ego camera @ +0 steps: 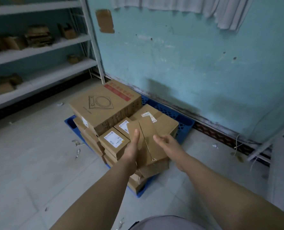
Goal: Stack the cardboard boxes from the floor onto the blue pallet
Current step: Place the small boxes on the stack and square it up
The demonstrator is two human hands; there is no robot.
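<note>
Both our bare forearms reach down; our left hand (pixel 132 146) and right hand (pixel 168 144) lie open against the small plain brown cardboard box (pixel 147 140), which sits atop the stacked brown cartons on the blue plastic grid pallet (pixel 167 112). We judge the stacking nearly done: no boxes show on the grey floor (pixel 38 155). Lower cartons are partly hidden.

Pretty worn teal wall (pixel 196 60) here (scuffed and stained near the bottom), with a white curtain (pixel 204 9) hanging up top. Pale tiled floor (pixel 29 155), white metal shelving (pixel 43 47) on the left.
</note>
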